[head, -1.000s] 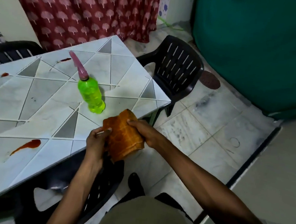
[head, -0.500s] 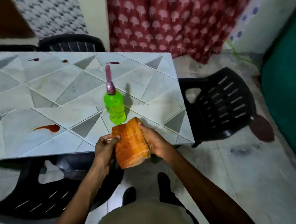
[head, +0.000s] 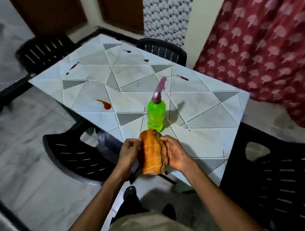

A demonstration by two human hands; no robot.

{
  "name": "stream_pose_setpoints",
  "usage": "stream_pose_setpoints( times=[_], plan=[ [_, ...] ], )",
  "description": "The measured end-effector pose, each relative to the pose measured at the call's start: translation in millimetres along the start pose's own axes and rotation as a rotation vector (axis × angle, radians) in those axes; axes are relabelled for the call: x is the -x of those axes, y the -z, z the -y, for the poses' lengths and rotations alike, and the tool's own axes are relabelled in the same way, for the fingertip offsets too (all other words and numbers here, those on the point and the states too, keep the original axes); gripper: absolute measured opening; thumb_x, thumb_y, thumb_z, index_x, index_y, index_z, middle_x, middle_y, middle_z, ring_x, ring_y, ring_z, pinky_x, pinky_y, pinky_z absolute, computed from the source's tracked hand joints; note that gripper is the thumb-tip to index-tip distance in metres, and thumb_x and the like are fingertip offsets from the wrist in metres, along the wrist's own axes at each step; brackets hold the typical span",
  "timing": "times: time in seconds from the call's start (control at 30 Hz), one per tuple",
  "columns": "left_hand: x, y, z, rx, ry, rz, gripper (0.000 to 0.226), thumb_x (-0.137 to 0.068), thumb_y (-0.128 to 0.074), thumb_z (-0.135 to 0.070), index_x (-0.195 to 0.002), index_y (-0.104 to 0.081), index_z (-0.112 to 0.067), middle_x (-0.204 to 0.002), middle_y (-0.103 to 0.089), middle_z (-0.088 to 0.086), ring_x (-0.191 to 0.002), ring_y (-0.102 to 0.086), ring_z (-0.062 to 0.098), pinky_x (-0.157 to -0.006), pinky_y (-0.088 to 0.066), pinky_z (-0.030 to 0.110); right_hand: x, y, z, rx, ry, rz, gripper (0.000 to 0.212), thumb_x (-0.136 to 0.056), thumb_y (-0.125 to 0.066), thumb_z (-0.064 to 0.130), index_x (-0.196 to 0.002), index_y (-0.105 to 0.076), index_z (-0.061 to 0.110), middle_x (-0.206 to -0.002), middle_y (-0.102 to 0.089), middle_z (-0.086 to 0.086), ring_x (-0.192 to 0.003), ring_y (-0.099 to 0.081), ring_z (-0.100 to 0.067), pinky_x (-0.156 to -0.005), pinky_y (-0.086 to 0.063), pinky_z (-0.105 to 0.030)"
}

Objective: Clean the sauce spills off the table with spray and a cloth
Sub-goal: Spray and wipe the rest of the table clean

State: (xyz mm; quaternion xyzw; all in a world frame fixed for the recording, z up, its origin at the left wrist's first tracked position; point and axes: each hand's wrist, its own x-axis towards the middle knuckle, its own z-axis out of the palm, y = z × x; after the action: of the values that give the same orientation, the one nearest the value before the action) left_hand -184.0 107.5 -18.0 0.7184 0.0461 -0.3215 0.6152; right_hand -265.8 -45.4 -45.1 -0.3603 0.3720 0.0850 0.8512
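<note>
The tabletop [head: 202, 108] carries the spray bottle [head: 156, 115]. The folded cloth [head: 152, 153] is just in front of the bottle, off the surface I think, with both grips closed on it: left hand [head: 129, 151] pinching one edge, right hand [head: 176, 153] wrapping the other. It's soft and floppy, so bunch it mid-fold. The sauce spills [head: 104, 104] sit left of and behind the bottle.

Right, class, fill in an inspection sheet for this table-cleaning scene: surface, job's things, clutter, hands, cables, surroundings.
Surface: tiled table with several red sauce spills, none wiped, scattered over its left and far parts.
Job's things: green spray bottle stands upright on the table, untouched; folded orange cloth is held just in front of it.
Clutter: nothing seen.
Hands: left hand and right hand both grip the cloth, one on each side.
Cables: nothing seen.
Surroundings: black plastic chairs around the table; red patterned curtain; pale floor.
</note>
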Motion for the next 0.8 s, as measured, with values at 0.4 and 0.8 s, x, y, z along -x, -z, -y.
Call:
stream_pose_setpoints(
  times=[0.4, 0.8],
  plan=[
    [-53, 18, -44, -0.042, 0.101, -0.187, 0.075, -0.055, -0.066, -0.068, -0.111, -0.054, -0.020, -0.103, -0.068, 0.005, -0.094, -0.068, 0.022, -0.090, -0.055, 0.040, -80, -80, 21, 0.251, -0.040, 0.058, 0.024, -0.101, -0.052, 0.036, -0.112, -0.066, 0.019, -0.082, -0.074, 0.001, -0.066, -0.070, -0.010, -0.060, -0.055, -0.021],
    [-162, 134, -101, 0.075, 0.120, -0.240, 0.013, -0.091, -0.045, -0.013, -0.092, -0.058, -0.015, -0.087, -0.065, 0.012, -0.077, -0.063, 0.029, -0.066, -0.052, 0.035, -218, -136, 53, 0.160, 0.137, -0.516, 0.047, -0.097, -0.055, 0.049, -0.117, -0.067, 0.008, -0.114, -0.072, -0.017, -0.094, -0.073, -0.031, -0.087, -0.060, -0.051]
  ],
)
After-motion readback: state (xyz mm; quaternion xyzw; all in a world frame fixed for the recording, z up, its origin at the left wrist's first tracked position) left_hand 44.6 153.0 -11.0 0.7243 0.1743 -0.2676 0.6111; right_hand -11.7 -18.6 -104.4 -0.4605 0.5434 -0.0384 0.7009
